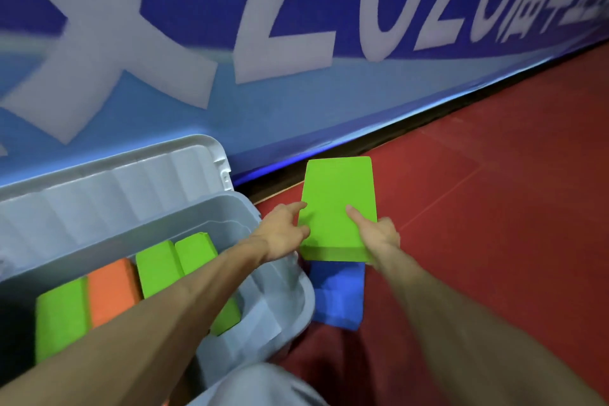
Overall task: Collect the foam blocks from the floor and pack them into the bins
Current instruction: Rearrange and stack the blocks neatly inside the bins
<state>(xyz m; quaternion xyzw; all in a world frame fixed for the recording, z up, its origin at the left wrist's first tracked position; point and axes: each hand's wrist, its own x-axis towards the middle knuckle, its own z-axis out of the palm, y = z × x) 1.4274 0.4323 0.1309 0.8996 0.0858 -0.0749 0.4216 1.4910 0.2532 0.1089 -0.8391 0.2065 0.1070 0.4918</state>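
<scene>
A flat green foam block [336, 198] is held between both hands above the red floor, just right of the bin. My left hand [283, 232] grips its left edge, thumb on top. My right hand [379, 236] grips its near right corner, thumb laid on the top face. A blue foam block [339, 293] lies on the floor under the green one, beside the bin. The grey plastic bin [280, 300] stands at lower left and holds several blocks on edge: green ones [158, 269] and an orange one [112, 290]. My left forearm crosses over the bin.
The bin's grey lid [115, 175] leans open against a blue banner wall [296, 43] with white lettering. Red floor [494, 191] stretches to the right. My knee in grey cloth [263, 386] is at the bottom edge.
</scene>
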